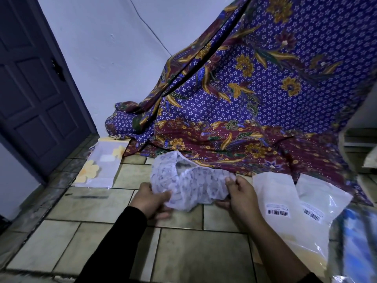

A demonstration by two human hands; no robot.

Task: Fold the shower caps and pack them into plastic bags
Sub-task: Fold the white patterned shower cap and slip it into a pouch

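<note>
A crumpled white shower cap with a small dark print hangs above the tiled floor between both hands. My left hand grips its lower left edge. My right hand pinches its right edge, thumb on top. Two clear plastic bags with barcode labels lie flat on the floor just right of my right hand. A packed bag with a yellow flower pattern lies on the floor at the left, beyond my left hand.
A large purple and maroon batik cloth drapes from the upper right down to the floor behind the cap. A dark door stands at the left. Shiny blue packaging sits at the right edge. Beige floor tiles lie below my arms.
</note>
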